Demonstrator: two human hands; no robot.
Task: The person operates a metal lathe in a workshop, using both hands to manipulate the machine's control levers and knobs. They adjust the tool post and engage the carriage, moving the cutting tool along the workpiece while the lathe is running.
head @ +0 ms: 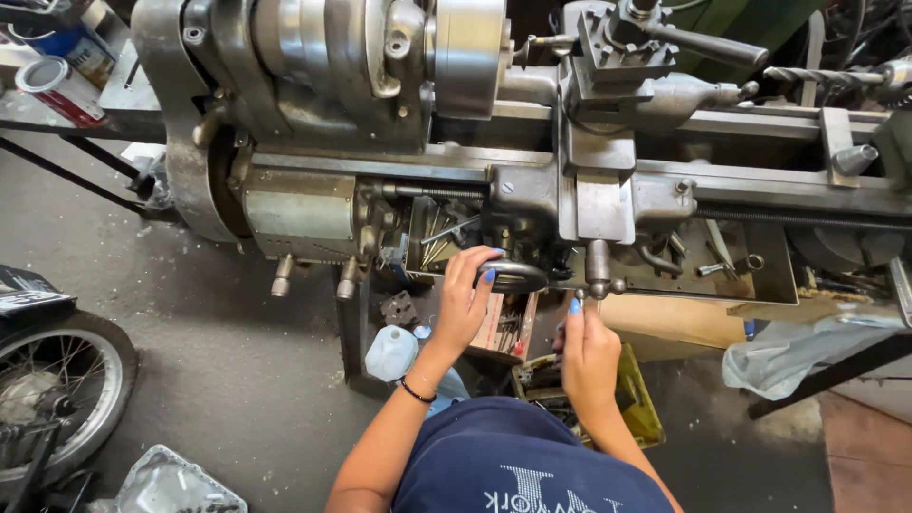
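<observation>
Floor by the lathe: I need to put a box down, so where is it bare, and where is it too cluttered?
The grey floor is bare between the wheel and the white jug. It is crowded under the lathe, where the left hand grips the handwheel and the right hand touches a small lever above the yellow crate.

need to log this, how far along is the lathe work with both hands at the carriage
Looks done: a tool post sits on the carriage near the chuck. In hand: the left hand grips the black handwheel; the right hand touches a small handle beside it. Left: whether the tool is cutting anything cannot be told, so any cutting looks still ahead.
</observation>
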